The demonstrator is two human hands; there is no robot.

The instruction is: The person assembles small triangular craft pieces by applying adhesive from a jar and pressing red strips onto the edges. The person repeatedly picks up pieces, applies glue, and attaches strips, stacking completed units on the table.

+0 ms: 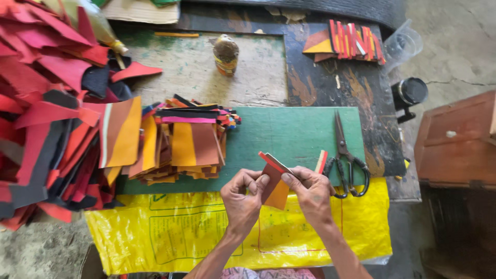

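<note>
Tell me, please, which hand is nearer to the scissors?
Right. The right hand lies just beside the scissors, close to their handles, while the left hand is farther away, on the other side of the brown piece both hold.

Grey concrete floor [454,46], worn wooden table [320,82], daylight

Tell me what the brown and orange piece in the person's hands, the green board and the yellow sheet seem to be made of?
The brown and orange piece looks like thin matte foam or rubber sheet: stiff, cleanly cut edges. The green board seems a matte cutting mat or painted board, flat and scuffed. The yellow sheet looks like woven plastic sacking, glossy and wrinkled.
</note>
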